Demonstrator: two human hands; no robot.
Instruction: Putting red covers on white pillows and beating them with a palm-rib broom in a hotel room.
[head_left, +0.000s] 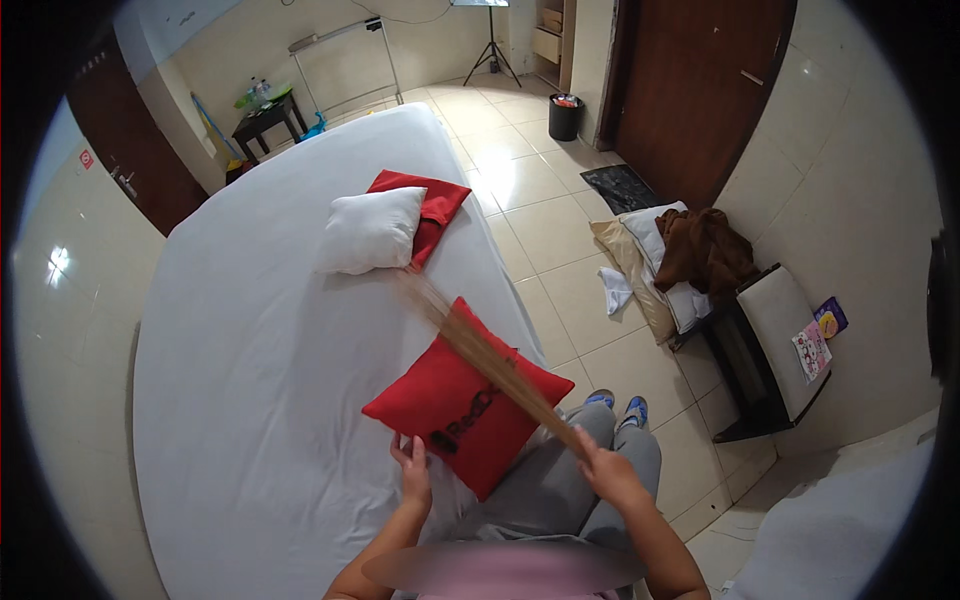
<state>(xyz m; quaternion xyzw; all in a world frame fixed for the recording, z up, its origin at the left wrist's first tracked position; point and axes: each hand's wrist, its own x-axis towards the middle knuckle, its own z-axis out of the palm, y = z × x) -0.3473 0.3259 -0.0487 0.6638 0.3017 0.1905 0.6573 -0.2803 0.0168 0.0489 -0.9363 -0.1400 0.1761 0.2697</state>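
Note:
A bundled stick broom (487, 358) is gripped at its handle by my right hand (606, 470). Its bristles blur as they slant to the upper left across a red cushion (480, 442) with dark printing. This cushion lies on the bed's near right edge, beside my lap. My left hand (412, 463) touches its lower left edge, fingers spread; whether they pinch the fabric I cannot tell. Farther up the white-sheeted bed (240, 390), a plump white pillow (373, 231) partly covers a red cushion cover (444, 196).
On the tiled floor to the right are piled pillows (637, 262) under a brown cloth (709, 251), against a black-framed padded seat (776, 337). A small white cloth (616, 291) lies beside them. Beyond stand a black bin (565, 120), a tripod (491, 56) and a dark side table (266, 122).

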